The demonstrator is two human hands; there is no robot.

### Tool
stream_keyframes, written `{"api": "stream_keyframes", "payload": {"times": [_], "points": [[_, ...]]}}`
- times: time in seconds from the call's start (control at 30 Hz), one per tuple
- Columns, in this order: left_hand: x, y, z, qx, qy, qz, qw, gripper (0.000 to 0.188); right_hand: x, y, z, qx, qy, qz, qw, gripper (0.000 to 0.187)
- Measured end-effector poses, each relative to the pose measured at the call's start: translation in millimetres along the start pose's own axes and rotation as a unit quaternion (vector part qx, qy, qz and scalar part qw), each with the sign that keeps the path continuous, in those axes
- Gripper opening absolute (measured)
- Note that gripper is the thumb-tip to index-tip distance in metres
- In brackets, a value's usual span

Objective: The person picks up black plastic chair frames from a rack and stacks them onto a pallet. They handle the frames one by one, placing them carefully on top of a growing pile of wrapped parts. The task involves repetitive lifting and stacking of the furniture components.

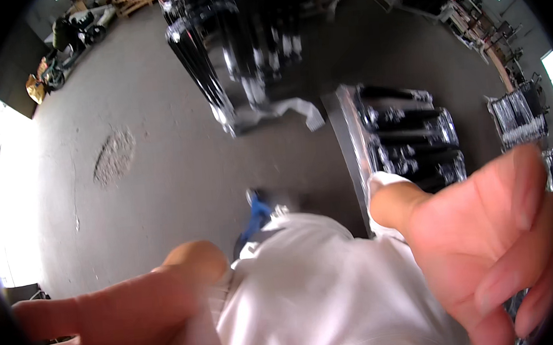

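Observation:
Both my hands are raised close to the camera, in front of my white shirt (316, 279). At the lower left, my left hand (120, 318) is blurred, with its fingers stretched out to the side and partly cut off by the dark rim; I see nothing in it. My right hand (493, 247) shows its palm on the right, fingers loosely bent and apart, holding nothing. Beyond its wrist lies a stack of black, film-wrapped long parts (408, 131) on the floor. Neither hand visibly touches anything.
Ahead stands a bundle of black wrapped parts (235, 34), a strip of film (285, 111) trailing from it. Grey floor (180, 173) has a rough patch (115, 158). A scooter (81, 32) stands far left; more wrapped goods (519, 117) are at right. Something blue (257, 215) is near my feet.

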State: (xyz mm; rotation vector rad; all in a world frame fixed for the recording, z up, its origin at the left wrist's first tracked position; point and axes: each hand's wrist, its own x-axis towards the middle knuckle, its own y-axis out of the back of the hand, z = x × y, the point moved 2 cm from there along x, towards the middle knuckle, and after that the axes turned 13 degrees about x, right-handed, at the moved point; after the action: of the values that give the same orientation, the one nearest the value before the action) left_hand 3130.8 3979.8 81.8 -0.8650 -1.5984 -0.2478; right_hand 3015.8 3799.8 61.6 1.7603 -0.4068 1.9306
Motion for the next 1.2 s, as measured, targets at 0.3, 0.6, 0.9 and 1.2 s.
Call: {"api": "stream_keyframes", "payload": {"times": [0.3, 0.6, 0.9, 1.2], "points": [[-167, 100, -311, 0.319, 0.437, -0.201, 0.817, 0.027, -105, -6, 321, 0.028, -0.555, 0.022, 0.831, 0.020], [-421, 178, -462, 0.190, 0.744, -0.216, 0.603, 0.028, -373, -47, 679, -0.093, -0.616, -0.273, 0.733, 0.036], [-497, 168, -555, 0.244, 0.861, 0.004, 0.446, 0.027, -455, -120, 832, -0.069, -0.460, -0.336, 0.819, 0.022], [-556, 174, -592, 0.035, 0.766, 0.519, 0.379, 0.034, -400, -98, 789, -0.062, -0.444, -0.310, 0.838, 0.022]]}}
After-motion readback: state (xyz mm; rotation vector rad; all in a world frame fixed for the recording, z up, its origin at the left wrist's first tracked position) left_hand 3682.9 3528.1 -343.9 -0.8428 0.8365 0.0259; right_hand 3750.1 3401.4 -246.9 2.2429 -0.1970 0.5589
